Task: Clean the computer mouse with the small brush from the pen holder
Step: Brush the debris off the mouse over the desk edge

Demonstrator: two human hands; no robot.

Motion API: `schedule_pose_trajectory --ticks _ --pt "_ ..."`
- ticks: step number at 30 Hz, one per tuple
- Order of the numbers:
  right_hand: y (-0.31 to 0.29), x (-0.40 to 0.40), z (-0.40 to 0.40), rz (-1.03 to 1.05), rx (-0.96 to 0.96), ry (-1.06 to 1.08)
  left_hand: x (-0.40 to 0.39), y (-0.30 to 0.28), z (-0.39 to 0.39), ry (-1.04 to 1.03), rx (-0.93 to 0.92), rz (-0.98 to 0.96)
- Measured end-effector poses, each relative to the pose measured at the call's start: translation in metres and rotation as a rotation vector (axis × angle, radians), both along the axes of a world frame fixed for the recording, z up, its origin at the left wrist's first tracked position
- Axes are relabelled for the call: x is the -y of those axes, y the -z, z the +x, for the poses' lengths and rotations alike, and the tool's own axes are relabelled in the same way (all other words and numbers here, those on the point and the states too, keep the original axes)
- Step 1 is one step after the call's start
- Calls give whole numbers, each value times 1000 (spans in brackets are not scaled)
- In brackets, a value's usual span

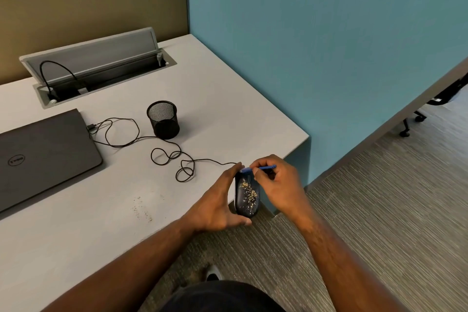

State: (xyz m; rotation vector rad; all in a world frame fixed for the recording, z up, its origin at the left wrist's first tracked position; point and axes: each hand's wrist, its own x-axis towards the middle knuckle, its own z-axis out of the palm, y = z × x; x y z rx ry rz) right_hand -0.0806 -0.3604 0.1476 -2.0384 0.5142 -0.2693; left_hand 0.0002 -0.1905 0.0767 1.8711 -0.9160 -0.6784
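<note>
- The right hand [277,185] pinches a small blue brush [260,168] between curled fingers and thumb, its pale bristle end resting at the far end of the computer mouse [247,195].
- The left hand [220,200] cups the mouse from its left side, fingers wrapped along the edge and thumb at the near end, holding it at the front corner of the bench [202,99], partly over the floor.
- The mouse is dark and its upper face carries a scatter of tan crumbs [249,192]; its cable [164,152] runs in loose loops back to a closed Dell laptop [43,157].
- The mouse looks like a light, rigid plastic shell with a smooth surface that could slip; gripping its two long sides leaves the soiled top free for the bristles.
- The brush seems thin and light, best held near the middle of the handle for short flicks.
- A black mesh pen holder [163,119] stands upright further back, and more crumbs [141,208] lie on the bench to the left.
</note>
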Motion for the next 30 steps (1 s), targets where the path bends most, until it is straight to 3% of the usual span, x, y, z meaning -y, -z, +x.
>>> schedule_pose_trajectory --ticks 5,9,15,30 --pt "1 0 -3 -3 -68 -68 0 1 1 -4 14 16" --pt "0 1 0 25 -7 2 -1 0 1 -8 6 7" --pt "-1 3 -3 -8 -89 -29 -1 1 2 -13 13 16" --pt "-4 6 -9 13 -70 11 0 2 -2 -28 13 6"
